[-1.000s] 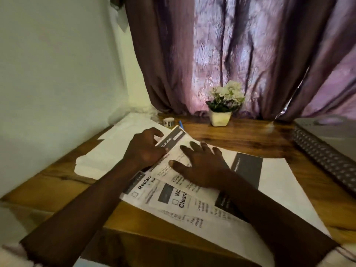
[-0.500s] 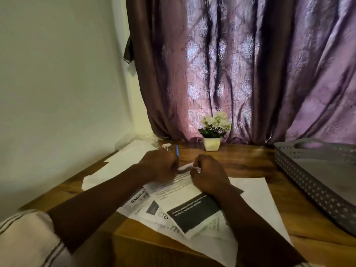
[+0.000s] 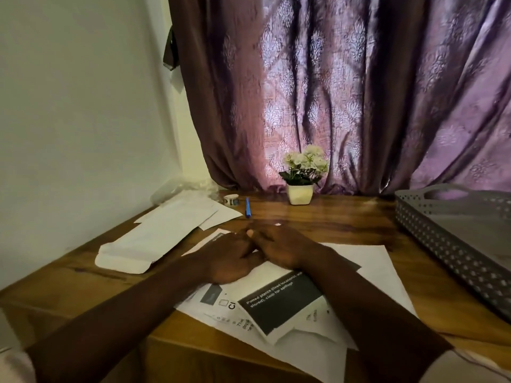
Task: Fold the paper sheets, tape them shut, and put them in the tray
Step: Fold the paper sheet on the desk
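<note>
Left hand [image 3: 229, 257] and right hand [image 3: 279, 246] press flat, side by side, on the folded printed paper sheet [image 3: 279, 305]; bare wooden table [image 3: 331, 219] beyond; perforated grey plastic tray [image 3: 453, 236] far right.

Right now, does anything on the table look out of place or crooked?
The folded sheet under both hands lies at an angle to the table edge, and its near corner hangs over it. The sheets beneath are fanned, not stacked square. Nothing looks spilled or torn.

We see a purple curtain [image 3: 345, 92] with a damask pattern and a grey perforated tray [image 3: 453, 233]. The white paper sheet [image 3: 279, 308] bears a black block; the pen [image 3: 248, 207] is blue.
</note>
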`<state>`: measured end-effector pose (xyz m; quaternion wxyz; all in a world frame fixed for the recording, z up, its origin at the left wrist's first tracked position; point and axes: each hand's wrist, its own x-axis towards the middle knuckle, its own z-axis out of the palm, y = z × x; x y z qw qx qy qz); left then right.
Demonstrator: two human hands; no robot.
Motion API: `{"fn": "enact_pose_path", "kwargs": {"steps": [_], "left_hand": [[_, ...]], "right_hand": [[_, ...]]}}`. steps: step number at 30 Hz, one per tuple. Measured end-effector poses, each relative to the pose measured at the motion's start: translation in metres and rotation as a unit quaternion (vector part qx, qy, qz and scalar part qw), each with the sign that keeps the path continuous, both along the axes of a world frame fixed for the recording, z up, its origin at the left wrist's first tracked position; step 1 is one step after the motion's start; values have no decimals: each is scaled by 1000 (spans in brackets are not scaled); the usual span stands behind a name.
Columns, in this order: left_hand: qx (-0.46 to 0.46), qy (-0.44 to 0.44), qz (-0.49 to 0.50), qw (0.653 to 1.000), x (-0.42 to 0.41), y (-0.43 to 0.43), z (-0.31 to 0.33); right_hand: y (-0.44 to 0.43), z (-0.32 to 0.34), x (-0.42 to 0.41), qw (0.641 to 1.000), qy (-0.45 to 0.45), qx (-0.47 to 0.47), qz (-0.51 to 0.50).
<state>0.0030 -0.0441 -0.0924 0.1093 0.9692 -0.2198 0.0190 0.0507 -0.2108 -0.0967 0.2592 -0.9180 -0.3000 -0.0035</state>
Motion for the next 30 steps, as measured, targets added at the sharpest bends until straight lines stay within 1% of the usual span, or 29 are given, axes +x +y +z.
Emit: {"fn": "enact_pose_path", "kwargs": {"steps": [5,8,10,12,14,16,17,18,19,21,23,26,28,29,30], "left_hand": [[40,27,1,999,0,2,1],[78,68,18,995,-1,10,-1],[90,79,31,992,-6,18,-2],[64,66,42,995,-15,28,-2],[5,14,58,998,-21,36,-5],[-35,-61,72,995,-20,36,-5],[-47,-77,81,993,-17,34,-1],[-57,-71,93,992,-10,32,5],[-66,-47,105,991,-2,29,14],[-64,36,129,989,12,25,34],[-17,109,156,982,21,16,52],[58,174,186,965,31,7,65],[85,182,172,964,38,3,70],[89,167,161,969,42,3,74],[99,135,146,975,46,1,78]], "right_hand": [[0,-2,8,995,3,-96,-35],[-6,-7,17,984,-11,-168,-62],[-12,-9,21,978,-13,-190,-88],[-15,-11,24,971,-22,-201,-125],[-16,-11,23,967,-37,-203,-147],[-16,-11,23,969,-43,-191,-150],[-16,-11,23,970,-45,-185,-151],[-16,-11,23,971,-47,-180,-152],[-18,-10,24,972,-49,-173,-154],[-20,-8,23,974,-47,-158,-157],[-20,-6,21,976,-43,-136,-165],[-18,-5,17,979,-54,-90,-173],[-21,-5,15,979,-75,-52,-181],[-22,-4,15,978,-88,-26,-185],[-25,-4,14,976,-104,13,-190]]}}
